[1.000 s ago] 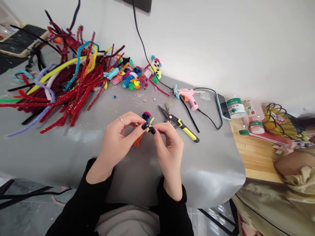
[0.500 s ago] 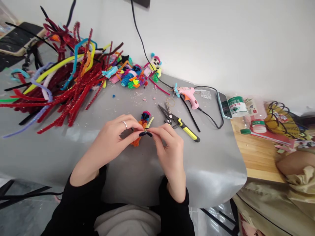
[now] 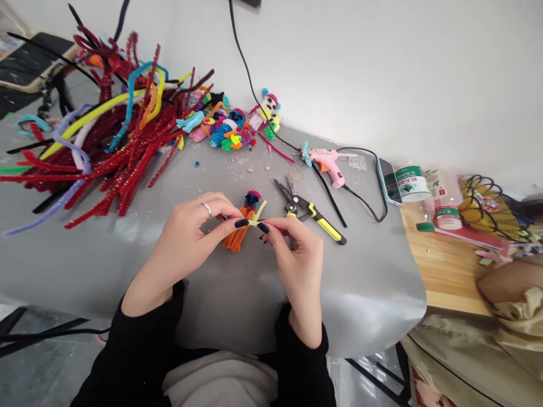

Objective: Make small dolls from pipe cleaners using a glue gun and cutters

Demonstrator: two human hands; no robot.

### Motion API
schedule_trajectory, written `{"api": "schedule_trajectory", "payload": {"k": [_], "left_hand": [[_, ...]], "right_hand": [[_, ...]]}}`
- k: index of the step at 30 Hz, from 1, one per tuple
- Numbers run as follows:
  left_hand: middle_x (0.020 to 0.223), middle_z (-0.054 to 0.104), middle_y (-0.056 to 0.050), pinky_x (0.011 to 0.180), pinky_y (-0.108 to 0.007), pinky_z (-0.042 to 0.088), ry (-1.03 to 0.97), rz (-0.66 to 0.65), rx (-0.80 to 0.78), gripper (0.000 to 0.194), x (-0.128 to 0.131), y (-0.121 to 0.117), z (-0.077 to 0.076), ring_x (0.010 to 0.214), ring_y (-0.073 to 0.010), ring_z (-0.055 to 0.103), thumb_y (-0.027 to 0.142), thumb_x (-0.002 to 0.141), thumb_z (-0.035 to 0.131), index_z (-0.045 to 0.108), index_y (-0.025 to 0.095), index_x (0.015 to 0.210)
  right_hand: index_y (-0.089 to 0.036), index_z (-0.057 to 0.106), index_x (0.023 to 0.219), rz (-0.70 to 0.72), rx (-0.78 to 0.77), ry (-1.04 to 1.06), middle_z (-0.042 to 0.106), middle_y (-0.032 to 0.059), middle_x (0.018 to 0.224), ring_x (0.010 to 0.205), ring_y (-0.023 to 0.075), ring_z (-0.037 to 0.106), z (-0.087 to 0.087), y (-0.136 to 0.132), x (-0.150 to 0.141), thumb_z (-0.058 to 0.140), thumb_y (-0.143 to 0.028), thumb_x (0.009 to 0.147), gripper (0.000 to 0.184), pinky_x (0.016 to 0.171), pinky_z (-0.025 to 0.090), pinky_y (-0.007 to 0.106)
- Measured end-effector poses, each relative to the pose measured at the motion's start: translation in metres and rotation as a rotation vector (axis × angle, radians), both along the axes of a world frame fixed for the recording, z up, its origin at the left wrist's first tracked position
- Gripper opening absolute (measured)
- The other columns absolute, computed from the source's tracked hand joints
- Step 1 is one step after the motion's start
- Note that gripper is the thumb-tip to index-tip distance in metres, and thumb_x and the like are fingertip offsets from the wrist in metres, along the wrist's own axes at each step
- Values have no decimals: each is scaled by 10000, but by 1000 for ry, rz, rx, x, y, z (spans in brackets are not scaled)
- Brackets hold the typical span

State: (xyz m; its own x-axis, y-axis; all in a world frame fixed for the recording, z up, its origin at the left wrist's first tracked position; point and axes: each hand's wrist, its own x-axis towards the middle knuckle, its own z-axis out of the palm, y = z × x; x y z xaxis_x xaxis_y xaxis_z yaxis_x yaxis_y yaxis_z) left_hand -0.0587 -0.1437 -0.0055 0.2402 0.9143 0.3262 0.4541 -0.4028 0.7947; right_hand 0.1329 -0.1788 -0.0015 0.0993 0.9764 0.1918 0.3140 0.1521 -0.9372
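My left hand [image 3: 203, 237] and my right hand [image 3: 293, 251] meet over the middle of the table, thumbs and forefingers pinched. Between their fingertips runs a short pale yellow pipe cleaner [image 3: 260, 211], bent, with one end sticking up. Just behind and below it lies a small pipe-cleaner doll [image 3: 235, 237] with an orange body and a blue head topped in pink. My fingers hide part of the doll's middle. To the right of the doll are black and yellow pliers [image 3: 311, 212], their jaws pointing away from me.
A large heap of mostly red pipe cleaners [image 3: 123, 147] covers the left of the table. Several finished dolls [image 3: 229, 130] lie at the back. A pink glue gun [image 3: 328, 164] with a black cord rests by a phone [image 3: 389, 181]. Bottles [image 3: 412, 183] and a person's arm [image 3: 509, 280] are at right.
My hands have drawn slightly apart, and more of the pale yellow pipe cleaner shows between them. The doll is less covered than before.
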Motion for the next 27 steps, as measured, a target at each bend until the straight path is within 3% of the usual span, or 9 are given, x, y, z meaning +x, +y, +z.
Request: {"api": "schedule_trajectory", "payload": {"k": [6, 12, 17, 21, 23, 27], "left_hand": [[807, 754, -17, 728, -314, 538, -53, -3, 161, 162, 2, 2, 0, 757, -187, 686, 210, 975, 672, 745, 228, 831], [825, 759, -22, 740, -319, 554, -172, 11, 241, 137, 10, -1, -5, 787, -191, 697, 170, 968, 713, 743, 232, 849], [832, 737, -29, 740, -307, 548, -419, 195, 207, 139, 38, -15, -6, 811, -177, 682, 184, 988, 719, 713, 215, 852], [768, 691, -5, 666, -261, 534, -598, 358, 81, 175, 57, -23, -3, 732, -147, 650, 256, 978, 745, 703, 207, 816], [756, 690, -2, 619, -249, 512, -608, 357, -4, 159, 56, -22, -1, 700, -143, 642, 284, 965, 759, 720, 207, 832], [803, 719, -18, 641, -254, 502, -388, 182, -143, 189, 33, -14, 7, 726, -149, 647, 283, 990, 695, 745, 212, 822]], "right_hand": [[-210, 774, 803, 50, -282, 458, 726, -16, 630, 562, 119, 650, 2, 0, -1, 790, -325, 882, 140, 573, 527, 242], [-200, 773, 734, 128, -418, 701, 718, -13, 589, 498, 97, 603, 3, 1, 0, 868, -375, 810, 213, 542, 504, 230], [-213, 766, 745, 90, -297, 725, 729, -21, 618, 549, 111, 647, 3, -2, -11, 861, -356, 836, 194, 597, 543, 244], [-225, 760, 776, 25, -149, 644, 727, -34, 654, 586, 117, 666, 4, -5, -21, 820, -307, 882, 147, 636, 577, 260], [-229, 764, 797, -21, -102, 565, 729, -36, 669, 605, 120, 675, 4, -6, -21, 794, -285, 900, 122, 645, 578, 262], [-233, 774, 831, -84, -35, 368, 745, -26, 706, 665, 136, 694, 3, -5, -10, 747, -256, 927, 102, 666, 552, 270]]}}
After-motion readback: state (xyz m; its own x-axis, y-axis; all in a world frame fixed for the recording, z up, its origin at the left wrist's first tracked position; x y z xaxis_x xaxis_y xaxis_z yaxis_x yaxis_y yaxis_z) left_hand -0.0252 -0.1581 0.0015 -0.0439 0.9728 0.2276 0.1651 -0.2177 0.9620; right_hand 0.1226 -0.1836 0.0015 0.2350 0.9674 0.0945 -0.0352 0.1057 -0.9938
